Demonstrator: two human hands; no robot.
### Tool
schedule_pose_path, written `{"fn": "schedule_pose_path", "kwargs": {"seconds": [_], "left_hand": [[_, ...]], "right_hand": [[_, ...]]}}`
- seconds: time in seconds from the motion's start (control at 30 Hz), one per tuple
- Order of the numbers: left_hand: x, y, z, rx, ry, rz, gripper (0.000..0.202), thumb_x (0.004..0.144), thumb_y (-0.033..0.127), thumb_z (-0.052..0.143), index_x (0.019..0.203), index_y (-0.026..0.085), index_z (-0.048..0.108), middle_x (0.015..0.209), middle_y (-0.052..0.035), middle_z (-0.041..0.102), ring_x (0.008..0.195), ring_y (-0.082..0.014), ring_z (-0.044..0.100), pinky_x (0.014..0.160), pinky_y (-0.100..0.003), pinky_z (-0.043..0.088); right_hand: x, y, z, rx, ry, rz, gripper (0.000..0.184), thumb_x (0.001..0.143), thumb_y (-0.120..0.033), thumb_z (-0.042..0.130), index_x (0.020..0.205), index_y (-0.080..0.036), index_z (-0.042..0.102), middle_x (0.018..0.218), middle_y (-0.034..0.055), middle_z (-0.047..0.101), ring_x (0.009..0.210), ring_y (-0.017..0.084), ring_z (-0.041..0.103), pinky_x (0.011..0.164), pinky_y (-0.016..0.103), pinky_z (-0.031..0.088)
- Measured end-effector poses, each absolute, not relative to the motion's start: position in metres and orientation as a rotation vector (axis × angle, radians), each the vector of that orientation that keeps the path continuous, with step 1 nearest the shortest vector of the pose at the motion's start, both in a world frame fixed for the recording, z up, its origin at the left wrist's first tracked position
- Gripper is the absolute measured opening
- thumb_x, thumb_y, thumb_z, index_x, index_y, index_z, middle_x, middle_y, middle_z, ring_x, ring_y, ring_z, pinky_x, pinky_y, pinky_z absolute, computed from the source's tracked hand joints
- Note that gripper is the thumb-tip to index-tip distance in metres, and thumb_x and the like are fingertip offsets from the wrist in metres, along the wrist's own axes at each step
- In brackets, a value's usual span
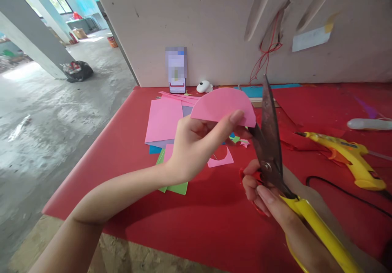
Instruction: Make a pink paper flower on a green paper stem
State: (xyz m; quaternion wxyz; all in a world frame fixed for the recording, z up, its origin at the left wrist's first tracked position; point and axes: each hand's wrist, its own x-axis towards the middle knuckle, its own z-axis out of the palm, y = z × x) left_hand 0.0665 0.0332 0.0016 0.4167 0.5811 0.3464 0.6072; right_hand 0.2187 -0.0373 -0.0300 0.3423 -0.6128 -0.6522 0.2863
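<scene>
Between the thumb and fingers of my left hand (196, 146) is a pink paper half-circle (223, 103), its curved side up and its straight edge toward me. My right hand (275, 207) grips scissors (271, 142) with dark, worn blades and yellow handles. The blades stand apart and point upward. One blade passes behind the right corner of the half-circle; whether it touches the paper I cannot tell. Below my left hand lies a curved pink paper offcut (221, 158). Pink sheets (163, 121) and green paper (177, 188) lie stacked to the left.
A yellow glue gun (346, 154) with a black cord lies at the right, near a whitish tube-shaped thing (369, 124). Against the upright panel (214, 27) leans a phone (177, 70), beside a small white object (203, 86). The red tabletop (122, 142) ends at the left, above a concrete floor.
</scene>
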Motion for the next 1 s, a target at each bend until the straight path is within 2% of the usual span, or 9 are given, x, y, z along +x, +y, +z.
{"fn": "schedule_pose_path", "kwargs": {"seconds": [0.13, 0.43, 0.6, 0.77, 0.93, 1.0], "left_hand": [[0.066, 0.032, -0.001, 1.486, 0.873, 1.532, 0.031, 0.081, 0.043, 0.065, 0.06, 0.022, 0.071, 0.059, 0.0015, 0.07, 0.054, -0.0126, 0.065, 0.047, -0.024, 0.054], [0.067, 0.029, -0.002, 1.523, 0.789, 1.501, 0.025, 0.083, 0.036, 0.065, 0.064, 0.02, 0.068, 0.064, 0.0029, 0.073, 0.058, -0.0092, 0.067, 0.053, -0.018, 0.055], [0.069, 0.027, -0.001, 1.519, 0.863, 1.468, 0.034, 0.082, 0.045, 0.063, 0.062, 0.018, 0.069, 0.066, -0.0009, 0.074, 0.059, -0.0123, 0.067, 0.051, -0.022, 0.055], [0.071, 0.026, 0.001, 1.491, 0.859, 1.423, 0.037, 0.082, 0.047, 0.062, 0.062, 0.018, 0.069, 0.067, -0.0016, 0.074, 0.062, -0.0131, 0.069, 0.054, -0.022, 0.058], [0.071, 0.026, 0.001, 1.465, 0.854, 1.391, 0.037, 0.082, 0.048, 0.062, 0.062, 0.017, 0.069, 0.067, -0.0021, 0.074, 0.062, -0.0131, 0.069, 0.057, -0.022, 0.06], [0.071, 0.025, 0.001, 1.461, 0.85, 1.395, 0.036, 0.082, 0.046, 0.063, 0.063, 0.017, 0.07, 0.067, -0.0018, 0.074, 0.06, -0.0125, 0.069, 0.058, -0.022, 0.06]], "right_hand": [[0.221, -0.039, -0.03, -1.597, -1.643, 0.832, 0.027, 0.087, -0.05, 0.037, 0.078, -0.032, 0.055, 0.065, 0.0008, 0.065, 0.059, 0.026, 0.069, 0.054, 0.037, 0.058], [0.227, -0.038, -0.029, -1.538, -1.706, 0.841, 0.027, 0.089, -0.049, 0.035, 0.087, -0.033, 0.057, 0.06, -0.0013, 0.056, 0.05, 0.022, 0.061, 0.047, 0.033, 0.053], [0.228, -0.039, -0.027, -1.458, -1.771, 0.808, 0.024, 0.092, -0.044, 0.035, 0.088, -0.032, 0.055, 0.06, -0.0016, 0.054, 0.047, 0.019, 0.058, 0.044, 0.03, 0.051], [0.221, -0.038, -0.027, -1.424, -1.758, 0.686, 0.02, 0.093, -0.039, 0.038, 0.087, -0.029, 0.054, 0.06, -0.0017, 0.057, 0.048, 0.018, 0.06, 0.043, 0.029, 0.05], [0.218, -0.038, -0.029, -1.355, -1.78, 0.596, 0.015, 0.094, -0.035, 0.042, 0.085, -0.028, 0.052, 0.049, -0.0065, 0.047, 0.042, 0.015, 0.056, 0.034, 0.022, 0.04], [0.218, -0.039, -0.029, -1.332, -1.799, 0.586, 0.015, 0.094, -0.032, 0.041, 0.083, -0.028, 0.051, 0.05, -0.0065, 0.048, 0.042, 0.014, 0.057, 0.033, 0.021, 0.038]]}}
